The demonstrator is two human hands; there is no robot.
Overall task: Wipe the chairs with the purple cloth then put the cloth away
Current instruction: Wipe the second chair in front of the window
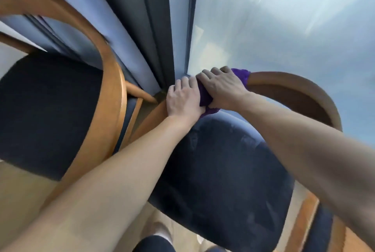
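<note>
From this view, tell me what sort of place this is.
Likely an office or waiting area: two matching wooden chairs with dark padded seats, side by side against a glass wall.

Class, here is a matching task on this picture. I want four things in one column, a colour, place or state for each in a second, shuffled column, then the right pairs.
Column one:
1. purple cloth
2. seat below the hands
3. back rail
4. left hand

Column two:
a. dark blue
b. curved brown wood
c. on the rail, touching the right hand
d. wrapped over the rail, under the right hand

Pairs: 1-d, 2-a, 3-b, 4-c.
</note>
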